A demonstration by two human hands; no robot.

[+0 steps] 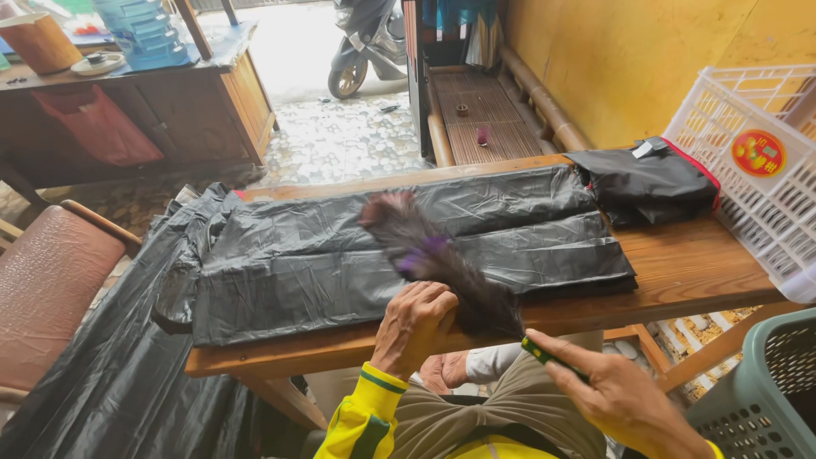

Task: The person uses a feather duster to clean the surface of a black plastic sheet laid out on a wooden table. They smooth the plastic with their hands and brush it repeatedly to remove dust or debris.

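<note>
feather duster over the black bags

the right hand (625,399) is gripping the green handle (548,355) of a feather duster (442,259) with closed fingers. the feathers are lying over black plastic bags (340,255) on the wooden table (688,263). the left hand (414,323) is curling its fingers onto the feathers near the table edge.

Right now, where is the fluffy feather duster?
In the head view, the feather duster lies low in the middle, across the black plastic sheets, its handle in the right hand, the left hand touching its feathers.
</note>
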